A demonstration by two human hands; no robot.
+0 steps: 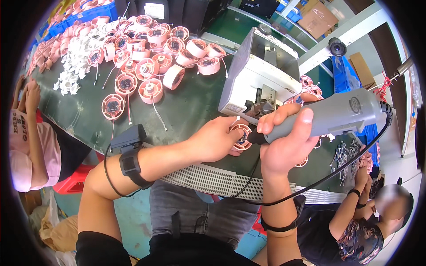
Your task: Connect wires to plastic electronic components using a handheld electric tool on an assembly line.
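Observation:
My left hand [216,138] is closed on a round pink plastic housing [243,142] with a small dark circuit board inside; a white connector shows by its fingertips. In my right hand [284,148] lies a grey electric screwdriver [330,116], the fingers wrapped round its body. Its dark nose points left and meets the open face of the housing; the bit's tip is too small to make out. Just beyond both hands stands a white screw feeder machine [242,86], with a metal mechanism on its near side.
Many pink housings with wires [150,68] heap at the far left, beside white plastic parts [71,66]. A black cable [337,170] loops from the screwdriver below my right wrist. One person [355,217] works at right; another [33,146] sits at left. Wire leads [344,159] lie at right.

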